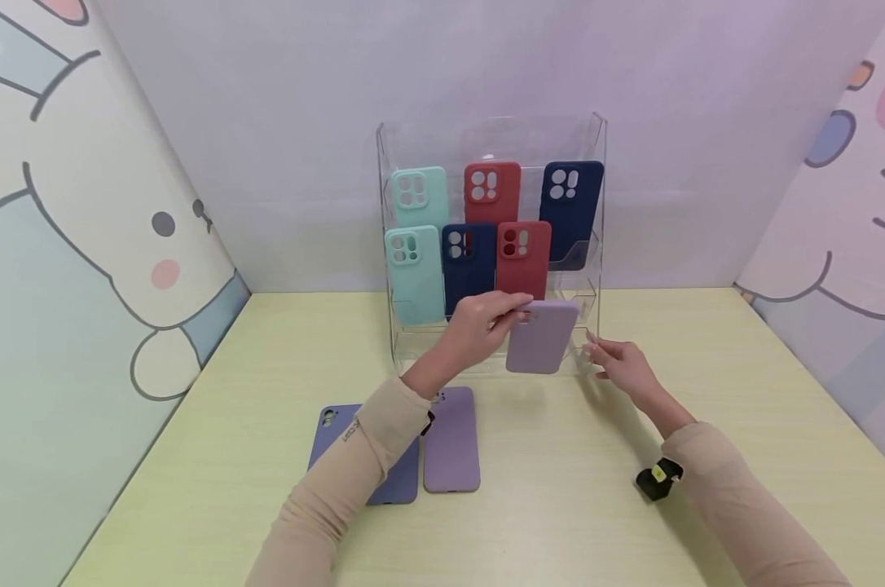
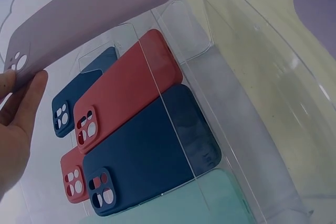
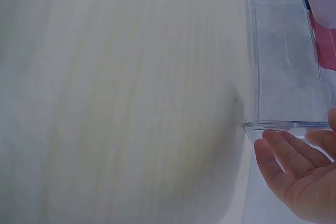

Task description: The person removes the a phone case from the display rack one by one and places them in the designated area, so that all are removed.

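My left hand [image 1: 482, 326] pinches a light purple phone case [image 1: 543, 338] by its camera end, in front of the clear rack's lower right part. In the left wrist view, the held case [image 2: 89, 19] slants above the racked ones. Beside the front right corner of the clear rack [image 3: 286, 123], my right hand [image 3: 302, 174] touches the side panel with loosely extended fingers. On the rack stand mint cases [image 1: 416, 277], navy cases [image 1: 570, 208] and red cases [image 1: 492, 189] in two tiers. My left hand partly hides the lower navy case [image 1: 466, 273].
On the table [image 1: 560, 505] lie a purple case [image 1: 451, 444] and a blue-violet case [image 1: 401, 481], the latter partly under my left sleeve [image 1: 354, 465]. A black device [image 1: 658, 479] is at my right wrist. Cartoon-printed panels [image 1: 120, 204] flank the table.
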Tool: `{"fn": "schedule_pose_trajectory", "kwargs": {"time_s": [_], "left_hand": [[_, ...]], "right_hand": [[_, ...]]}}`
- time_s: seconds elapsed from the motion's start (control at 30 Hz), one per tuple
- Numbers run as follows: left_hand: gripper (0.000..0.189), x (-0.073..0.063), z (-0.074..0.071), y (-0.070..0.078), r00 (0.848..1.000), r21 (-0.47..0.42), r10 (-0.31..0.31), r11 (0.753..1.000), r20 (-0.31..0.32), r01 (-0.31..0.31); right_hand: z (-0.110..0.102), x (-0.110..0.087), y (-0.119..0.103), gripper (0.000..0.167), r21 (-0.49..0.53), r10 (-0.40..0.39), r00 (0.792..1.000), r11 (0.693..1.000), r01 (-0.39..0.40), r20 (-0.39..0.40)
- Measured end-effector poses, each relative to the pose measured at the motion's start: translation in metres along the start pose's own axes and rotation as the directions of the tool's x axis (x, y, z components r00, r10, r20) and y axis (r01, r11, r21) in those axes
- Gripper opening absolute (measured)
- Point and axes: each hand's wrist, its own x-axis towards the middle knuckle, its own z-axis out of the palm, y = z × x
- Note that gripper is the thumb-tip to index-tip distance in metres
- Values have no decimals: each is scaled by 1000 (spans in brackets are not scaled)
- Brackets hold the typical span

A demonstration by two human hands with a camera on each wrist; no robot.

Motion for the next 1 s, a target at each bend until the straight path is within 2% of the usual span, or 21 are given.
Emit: {"fn": "schedule_pose_trajectory", "kwargs": {"time_s": [0.3, 0.47, 0.83, 1.0], "left_hand": [[26, -10, -4, 2, 1000, -29, 3, 1000, 19, -2], [25, -18, -5, 1, 999, -14, 12, 1000, 30, -12], [25, -35, -7, 1, 997, -13, 57, 998, 43, -57], [24, -40, -7, 0, 995, -6, 97, 995, 36, -96]], "right_hand": [[0, 0, 1, 43, -7, -16, 1000, 1000, 16, -9], [0, -2, 0, 43, -8, -24, 1000, 1000, 24, -14], [0, -1, 1, 44, -11, -27, 1000, 1000, 27, -10], [-1, -1, 2, 44, -13, -39, 999, 999, 39, -10]]}}
